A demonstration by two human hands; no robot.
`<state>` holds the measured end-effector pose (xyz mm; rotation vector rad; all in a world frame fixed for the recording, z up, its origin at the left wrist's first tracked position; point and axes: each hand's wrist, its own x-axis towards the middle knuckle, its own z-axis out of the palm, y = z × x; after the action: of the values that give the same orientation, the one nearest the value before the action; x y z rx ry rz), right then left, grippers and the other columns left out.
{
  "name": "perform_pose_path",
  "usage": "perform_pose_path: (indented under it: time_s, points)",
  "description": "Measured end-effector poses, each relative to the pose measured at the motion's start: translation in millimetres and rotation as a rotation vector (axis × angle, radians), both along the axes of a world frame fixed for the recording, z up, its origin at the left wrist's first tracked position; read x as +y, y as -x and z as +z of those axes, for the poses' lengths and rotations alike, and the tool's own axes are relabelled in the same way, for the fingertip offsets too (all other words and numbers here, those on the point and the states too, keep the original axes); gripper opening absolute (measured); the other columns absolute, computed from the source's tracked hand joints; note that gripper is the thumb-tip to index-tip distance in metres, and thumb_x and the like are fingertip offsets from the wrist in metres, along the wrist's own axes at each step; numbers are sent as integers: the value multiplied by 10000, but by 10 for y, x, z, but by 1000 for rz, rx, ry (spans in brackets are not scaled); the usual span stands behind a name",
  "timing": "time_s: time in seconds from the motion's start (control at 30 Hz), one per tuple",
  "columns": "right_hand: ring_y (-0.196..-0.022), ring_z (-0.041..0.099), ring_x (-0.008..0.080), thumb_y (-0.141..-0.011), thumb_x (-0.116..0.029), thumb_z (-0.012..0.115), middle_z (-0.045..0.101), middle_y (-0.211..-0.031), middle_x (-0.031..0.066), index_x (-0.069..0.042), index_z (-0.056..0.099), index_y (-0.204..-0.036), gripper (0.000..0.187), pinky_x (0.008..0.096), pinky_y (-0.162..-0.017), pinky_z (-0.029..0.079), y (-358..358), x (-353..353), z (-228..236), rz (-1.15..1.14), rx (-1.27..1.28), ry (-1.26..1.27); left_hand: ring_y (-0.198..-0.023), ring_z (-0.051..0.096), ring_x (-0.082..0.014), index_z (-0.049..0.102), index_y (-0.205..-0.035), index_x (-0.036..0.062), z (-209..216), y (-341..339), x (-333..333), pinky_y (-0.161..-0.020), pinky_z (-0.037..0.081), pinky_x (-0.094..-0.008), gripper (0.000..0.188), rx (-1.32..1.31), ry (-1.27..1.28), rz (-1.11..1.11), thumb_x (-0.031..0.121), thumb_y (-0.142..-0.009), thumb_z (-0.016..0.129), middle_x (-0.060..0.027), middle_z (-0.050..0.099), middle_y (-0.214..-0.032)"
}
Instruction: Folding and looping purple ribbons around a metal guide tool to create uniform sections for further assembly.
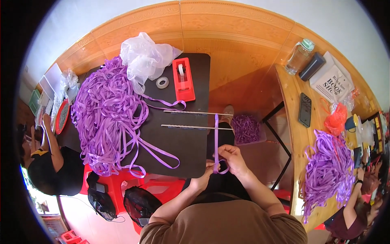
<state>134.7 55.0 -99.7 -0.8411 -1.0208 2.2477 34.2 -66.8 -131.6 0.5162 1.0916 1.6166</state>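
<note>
The ribbon [216,138] is thin, flat and purple. It is running from the far stick [191,112], over the near stick [191,127], down to the hands by the near edge of the black table [191,150]. It is looking very light and floppy, so it will likely bend and twist with ease, and it may slide a bit between fingers. A good place to hold it is probably the low end, pinched flat, just where the loop is curling.

The left hand [209,168] is pinching the ribbon from below with its fingers closed tight on it. The right hand [231,158] is holding the same ribbon from above, fingers bent around the loop. The two hands are touching.

On the table a big pile of ribbon [107,118] is lying to the left. A clear bag [144,57] is sitting behind it. A tape roll [162,82] and a red tape holder [183,79] are lying near the far side. A box of purple bits [245,129] is sitting on the floor just past the table. Another ribbon pile [329,166] is lying on the wooden table [298,134] at the right.
</note>
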Motion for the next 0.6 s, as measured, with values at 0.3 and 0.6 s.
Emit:
perform_pose_path:
  time_s: [0.3, 0.6]
  points:
    - [-650, 588, 97, -827, 16, 617, 647, -764, 52, 9, 633, -835, 19, 210, -621, 465, -24, -123, 80, 6, -12, -147, -876, 570, -152, 657, -944, -42, -108, -7, -40, -796, 460, -255, 115, -17, 13, 34, -4, -871, 577, -73, 569, -967]
    - [-596, 546, 68, -770, 31, 651, 620, -668, 35, 16, 613, -744, 49, 206, -538, 419, -185, -379, -55, -4, -202, -306, -844, 546, -108, 684, -855, -28, 265, -96, -305, -715, 433, -219, 57, 214, 118, -27, 10, -814, 673, -70, 577, -983]
